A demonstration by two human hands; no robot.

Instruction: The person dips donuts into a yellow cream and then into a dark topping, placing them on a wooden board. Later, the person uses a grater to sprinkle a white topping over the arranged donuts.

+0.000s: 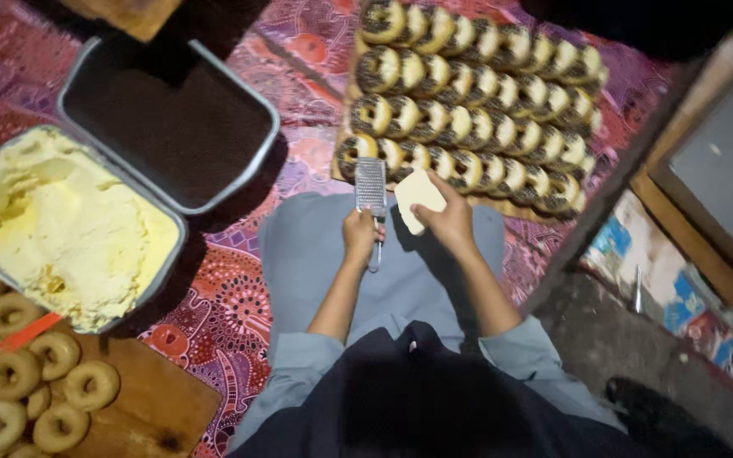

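My left hand (360, 233) grips the handle of a flat metal grater (371, 187), held upright over my lap. My right hand (449, 219) holds a pale yellow block of cheese (418, 198) just right of the grater, close to it. Directly beyond both hands lies a wooden board (343, 110) packed with rows of doughnuts (477, 93) topped with dark sprinkles. The grater's top edge overlaps the nearest row.
A metal tray of dark chocolate sprinkles (167, 119) and a metal tray of pale yellow cream (61, 225) sit at the left. Plain doughnuts (19, 373) rest on a wooden board at bottom left. A patterned red cloth (231, 288) covers the floor. Wooden furniture (706, 170) stands right.
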